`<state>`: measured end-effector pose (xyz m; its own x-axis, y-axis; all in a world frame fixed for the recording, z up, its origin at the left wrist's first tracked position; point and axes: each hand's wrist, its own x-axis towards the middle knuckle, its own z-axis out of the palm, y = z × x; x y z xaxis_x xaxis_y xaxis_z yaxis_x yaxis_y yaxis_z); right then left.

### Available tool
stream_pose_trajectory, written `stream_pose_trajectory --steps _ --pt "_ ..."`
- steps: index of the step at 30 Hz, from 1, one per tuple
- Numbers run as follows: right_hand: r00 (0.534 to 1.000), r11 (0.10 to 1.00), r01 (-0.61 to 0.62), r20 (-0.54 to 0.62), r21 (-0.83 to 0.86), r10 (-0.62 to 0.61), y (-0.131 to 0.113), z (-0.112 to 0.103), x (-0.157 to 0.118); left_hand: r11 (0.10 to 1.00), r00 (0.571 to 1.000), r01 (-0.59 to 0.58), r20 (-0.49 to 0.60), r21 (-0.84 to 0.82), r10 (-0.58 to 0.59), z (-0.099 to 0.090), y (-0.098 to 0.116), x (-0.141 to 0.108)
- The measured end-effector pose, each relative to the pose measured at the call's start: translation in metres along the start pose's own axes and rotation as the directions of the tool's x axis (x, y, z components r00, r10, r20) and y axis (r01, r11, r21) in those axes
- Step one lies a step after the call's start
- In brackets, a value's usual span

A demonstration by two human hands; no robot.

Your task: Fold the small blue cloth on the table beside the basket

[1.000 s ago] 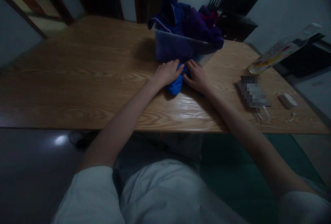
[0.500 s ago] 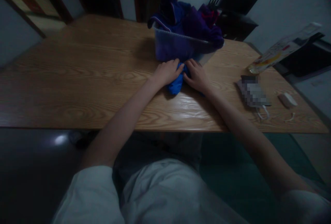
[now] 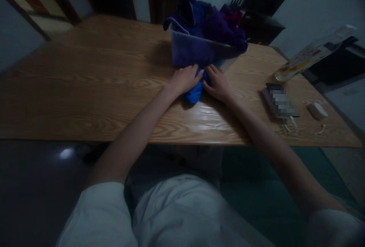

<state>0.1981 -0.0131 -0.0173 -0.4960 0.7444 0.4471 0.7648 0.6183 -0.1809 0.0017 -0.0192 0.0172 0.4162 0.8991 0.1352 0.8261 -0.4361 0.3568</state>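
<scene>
A bundle of bright blue cloth (image 3: 194,94) lies on the wooden table, in front of a clear plastic bin. My left hand (image 3: 186,78) rests over its left side, with fingers curled onto the cloth. From the right, my right hand (image 3: 217,82) grips the same bundle, its thumb and fingers bent around the far part. Both hands nearly meet at the fingertips and cover much of the cloth, so its full shape is hidden. Heaped above the rim of the bin (image 3: 196,51) are dark blue and purple garments (image 3: 209,22).
On the right of the wooden table (image 3: 85,87) stand a tall bottle (image 3: 308,56), a blurred-out small packet or device (image 3: 281,102) with a white cord, and a small white case (image 3: 318,110). The table's near edge runs just before my body.
Almost nothing differs. Both hands stay on the blue cloth in the same place, and the view has shifted only very slightly.
</scene>
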Motion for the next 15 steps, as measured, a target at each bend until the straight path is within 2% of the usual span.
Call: stream_pose_trajectory --steps 15 --pt "1.000 1.000 -0.011 0.019 -0.013 0.011 -0.0013 -0.0008 -0.0001 1.000 1.000 -0.007 -0.012 -0.007 0.007 0.0044 -0.0029 0.0016"
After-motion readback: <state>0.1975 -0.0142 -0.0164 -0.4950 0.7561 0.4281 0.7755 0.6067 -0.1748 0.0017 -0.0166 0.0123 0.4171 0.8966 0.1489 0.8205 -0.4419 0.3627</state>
